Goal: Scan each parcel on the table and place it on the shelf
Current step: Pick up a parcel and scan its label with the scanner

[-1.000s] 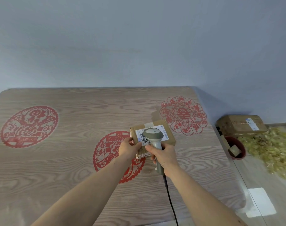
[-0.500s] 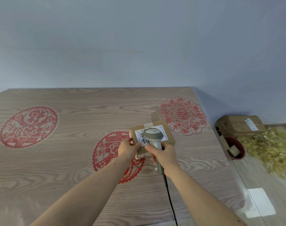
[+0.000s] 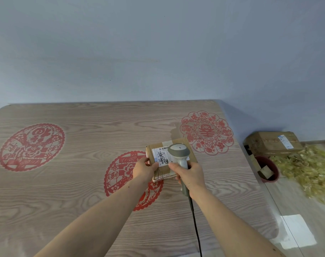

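scanning a small parcel on the wood-grain table

holding it down with one hand, scanner in the other. the left hand (image 3: 146,168) grips the near left corner of the parcel (image 3: 159,171), thumb on the top edge by the label and the other fingers curled round the side, so that hand is closed on the box. the parcel is a small brown cardboard box with tape on it, sitting on the table (image 3: 84,182) right of the middle, half over the middle red paper-cut circle (image 3: 121,175). its white shipping label (image 3: 161,155) faces up, barcode and some black scribble showing.

the right hand (image 3: 190,176) is wrapped round the handle of a grey handheld scanner (image 3: 178,150), fingers curled tight on the grip. the scanner head hangs just over the right part of the label and covers that bit of the box, can't tell if it touches. a black cable (image 3: 196,229) runs from the bottom of the handle down toward the near table edge.

other stuff: two more red paper-cut designs on the table, a round one at the far left (image 3: 32,147) and a flower-edged one at the far right (image 3: 207,132), just beyond the parcel. off the table to the right, on the floor, there's a bigger cardboard box (image 3: 269,143) against the wall, a dark red pot (image 3: 269,173) with a scrap of card in it, and a pile of yellowish shredded stuff (image 3: 310,167) beside it. bright patch of light (image 3: 297,231) on the floor nearer me. plain bluish wall (image 3: 158,52) behind it all.
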